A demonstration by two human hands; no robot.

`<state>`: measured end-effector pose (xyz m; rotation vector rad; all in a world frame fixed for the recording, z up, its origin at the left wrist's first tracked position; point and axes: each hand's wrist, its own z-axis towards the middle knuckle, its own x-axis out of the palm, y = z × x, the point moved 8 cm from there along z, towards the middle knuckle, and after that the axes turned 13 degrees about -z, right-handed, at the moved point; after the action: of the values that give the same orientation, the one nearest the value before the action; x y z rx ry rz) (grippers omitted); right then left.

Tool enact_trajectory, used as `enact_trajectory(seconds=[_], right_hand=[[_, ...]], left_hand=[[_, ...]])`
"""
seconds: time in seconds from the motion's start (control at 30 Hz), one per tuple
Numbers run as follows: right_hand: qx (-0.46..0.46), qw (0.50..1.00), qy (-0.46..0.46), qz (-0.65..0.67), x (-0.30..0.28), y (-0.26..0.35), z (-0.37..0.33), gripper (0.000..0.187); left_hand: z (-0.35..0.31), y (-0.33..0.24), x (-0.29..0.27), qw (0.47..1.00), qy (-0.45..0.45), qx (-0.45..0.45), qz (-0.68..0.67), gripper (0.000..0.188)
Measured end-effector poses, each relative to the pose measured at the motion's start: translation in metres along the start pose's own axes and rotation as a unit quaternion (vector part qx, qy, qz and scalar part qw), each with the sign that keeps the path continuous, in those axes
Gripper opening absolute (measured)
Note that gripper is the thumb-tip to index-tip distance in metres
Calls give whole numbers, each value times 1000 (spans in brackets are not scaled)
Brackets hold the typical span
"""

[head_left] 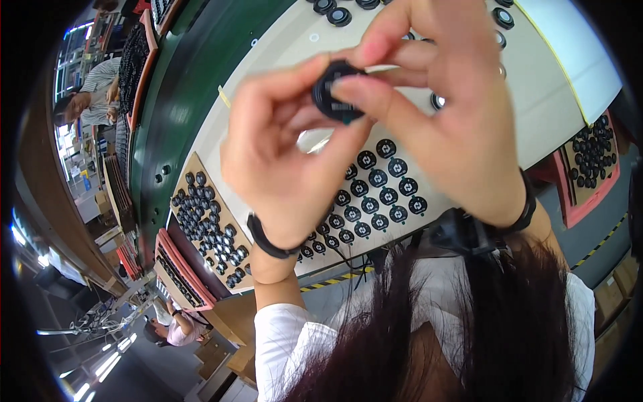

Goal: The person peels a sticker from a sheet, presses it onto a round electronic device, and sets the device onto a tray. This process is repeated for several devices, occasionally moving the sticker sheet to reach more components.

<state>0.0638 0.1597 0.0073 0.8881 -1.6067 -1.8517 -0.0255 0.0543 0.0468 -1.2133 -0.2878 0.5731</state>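
Held up nearest the camera, over the table: black round part [324,95]. Gripped at the rim by left hand [278,151], thumb below, fingers behind. Also pinched by right hand [462,127], thumb across the face, forefinger by the upper rim; exact contact unreadable, too blurred. Sitting between both sets of fingertips: up and right of the left palm, left of the right palm.

Looks light and stiff, probably moulded plastic; maybe a bit slick on the smooth face, not very fragile. Best held by the rim, face kept free.

Beyond, on pale table [295,43]: black discs [388,195] in rows, below the hands. Off left: cardboard tray [195,165] packed with similar black parts. Farther out: green conveyor [201,50], then co-worker in striped shirt [102,75].
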Motion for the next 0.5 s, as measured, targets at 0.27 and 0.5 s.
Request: enact_trajectory(seconds=[0.27, 0.5], right_hand=[[-59, 984, -30, -165, -14, -22, 8, 92], [-60, 984, -118, -116, -56, -38, 3, 64]], left_hand=[[35, 67, -43, 970, 63, -236, -21, 36], [76, 170, -249, 937, -214, -255, -106, 30]])
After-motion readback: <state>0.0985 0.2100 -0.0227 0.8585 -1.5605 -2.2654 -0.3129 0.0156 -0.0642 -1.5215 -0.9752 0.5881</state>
